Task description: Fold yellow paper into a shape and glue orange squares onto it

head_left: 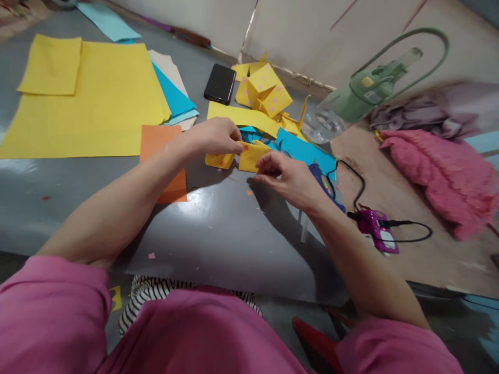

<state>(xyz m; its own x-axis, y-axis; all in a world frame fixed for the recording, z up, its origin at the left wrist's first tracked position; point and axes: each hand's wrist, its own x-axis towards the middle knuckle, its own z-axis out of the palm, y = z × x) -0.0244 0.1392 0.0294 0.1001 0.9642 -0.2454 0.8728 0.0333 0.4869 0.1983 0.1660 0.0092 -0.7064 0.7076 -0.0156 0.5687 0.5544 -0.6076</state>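
Observation:
A small folded yellow paper piece [251,157] with an orange spot stands on the grey table [218,234] between my hands. My left hand [220,136] has its fingertips closed at the piece's upper left corner. Beside it, under that hand, sits another yellow folded piece [219,161] with an orange spot. My right hand [283,174] is at the right side of the yellow piece, thumb and fingers apart. Behind both hands lie blue paper scraps [250,135] and a yellow strip [241,117].
Left are large yellow sheets [113,104] and an orange sheet [177,179]. Behind stand a black box [220,83] and dotted yellow paper shapes [268,91]. Rightward are a green-topped bottle [358,91], a blue glue gun [325,184], a purple power strip [376,228] and pink cloth [440,176].

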